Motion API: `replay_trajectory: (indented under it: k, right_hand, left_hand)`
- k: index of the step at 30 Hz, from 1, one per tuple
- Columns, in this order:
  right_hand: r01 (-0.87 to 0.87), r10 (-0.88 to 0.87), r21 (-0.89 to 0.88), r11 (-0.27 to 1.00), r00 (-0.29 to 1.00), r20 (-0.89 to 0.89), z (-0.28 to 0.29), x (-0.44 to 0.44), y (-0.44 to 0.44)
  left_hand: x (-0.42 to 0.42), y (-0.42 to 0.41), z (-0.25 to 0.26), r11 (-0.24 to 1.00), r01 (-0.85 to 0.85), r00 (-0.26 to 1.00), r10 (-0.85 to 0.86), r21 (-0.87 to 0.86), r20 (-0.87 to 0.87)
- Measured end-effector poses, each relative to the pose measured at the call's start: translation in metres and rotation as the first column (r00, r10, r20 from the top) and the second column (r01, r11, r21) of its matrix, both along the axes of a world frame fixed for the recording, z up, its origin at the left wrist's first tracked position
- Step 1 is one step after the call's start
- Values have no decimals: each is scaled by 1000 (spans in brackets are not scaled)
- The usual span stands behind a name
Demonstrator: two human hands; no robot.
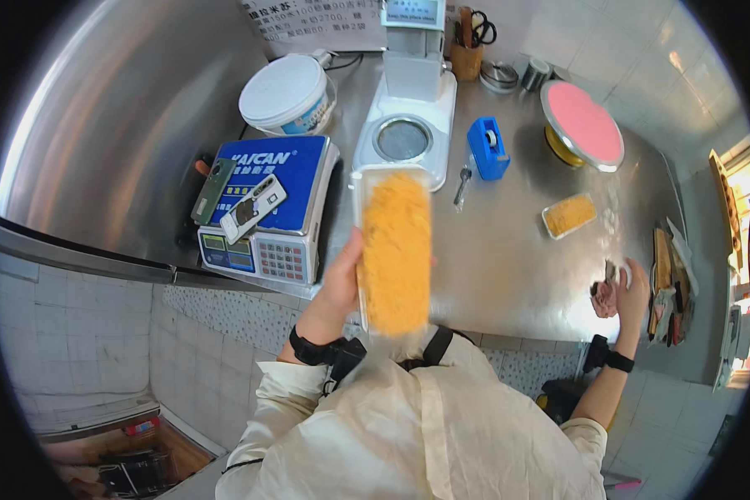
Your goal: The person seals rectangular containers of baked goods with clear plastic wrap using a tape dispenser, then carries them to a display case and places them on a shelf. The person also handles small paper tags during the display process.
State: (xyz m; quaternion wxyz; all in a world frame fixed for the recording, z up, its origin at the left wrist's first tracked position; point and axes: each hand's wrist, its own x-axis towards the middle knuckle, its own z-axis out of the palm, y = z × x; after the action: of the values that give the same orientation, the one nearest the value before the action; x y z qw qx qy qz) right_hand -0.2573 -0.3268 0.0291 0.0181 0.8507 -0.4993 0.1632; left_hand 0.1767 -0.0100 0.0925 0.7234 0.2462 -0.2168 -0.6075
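Observation:
My left hand (344,272) grips a clear plastic box (361,294) from its left side, thumb along the wall and fingers mostly hidden beneath. A thick layer of yellow-orange crumbs (398,250) fills the box, which is held up in front of my chest. Far to the right, my right hand (635,297) is at the counter with its fingers curled beside a crumpled pinkish-brown cloth (605,297). Something white shows between those fingers; whether it is gripped is unclear. A smaller tray of similar crumbs (570,216) rests on the steel counter (494,275) beyond that hand.
At left, two phones (254,209) (214,192) lie on a blue-topped digital scale (275,181), with a lidded white bucket (285,94) behind. A white machine (403,137), blue tape dispenser (489,149), wrapped utensil (462,187) and tilted pink turntable (582,125) stand farther back.

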Motion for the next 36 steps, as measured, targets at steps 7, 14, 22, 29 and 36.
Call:
replay_trajectory:
  k: [7, 14, 22, 29, 36]
  right_hand:
    - [-576, 499, 404, 710, 817, 288, -32, 158, 98]
    - [-785, 416, 586, 198, 609, 675, -30, 277, 140]
    - [-702, -164, 653, -284, 706, 689, -69, 338, 140]
    - [-677, -238, 680, -283, 736, 634, -79, 330, 151]
    - [-703, -149, 704, -100, 710, 688, -84, 326, 146]
  left_hand:
    - [37, 38, -95, 895, -372, 909, 405, 245, -100]
    - [41, 14, -129, 901, -335, 899, 393, 274, -194]
    - [40, -27, -151, 847, -411, 888, 456, 336, -63]
    - [48, -33, -170, 723, -535, 843, 495, 438, 212]
    - [59, -27, -185, 667, -580, 814, 449, 467, 369]
